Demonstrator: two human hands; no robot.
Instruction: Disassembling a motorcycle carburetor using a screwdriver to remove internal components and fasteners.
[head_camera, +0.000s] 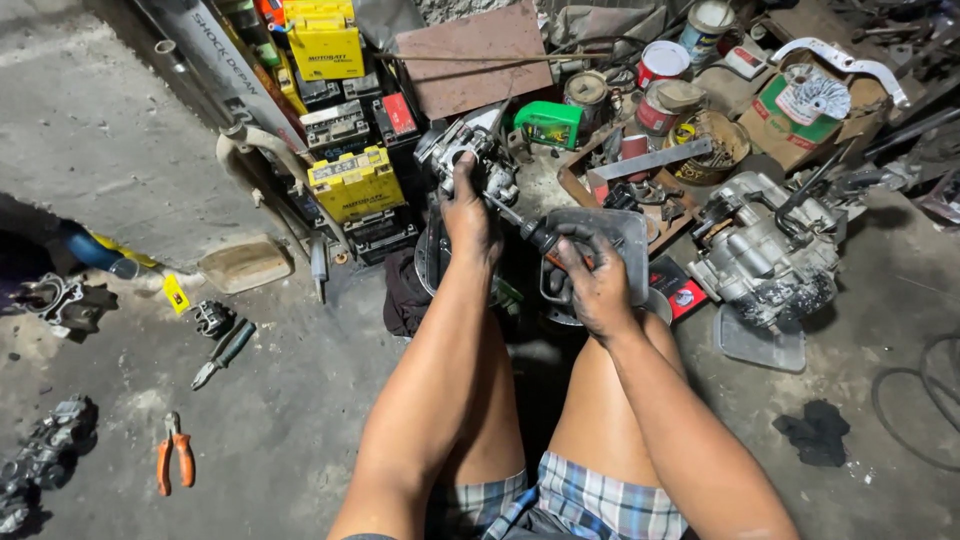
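Note:
My left hand (468, 212) grips a small metal carburetor (470, 152), holding it steady above a dark metal pan (612, 232). My right hand (592, 282) is closed around the black and orange handle of a screwdriver (532, 232). Its shaft points up and left, with the tip against the carburetor's lower side. Both hands are smeared with black grease. My bare knees sit just below the hands.
Yellow and black batteries (352, 182) are stacked at the left. An engine block (768, 250) sits at the right. Paint cans (660, 62), a cardboard box (808, 112) and scrap lie behind. Orange pliers (174, 452) and green-handled pliers (224, 352) rest on the concrete floor.

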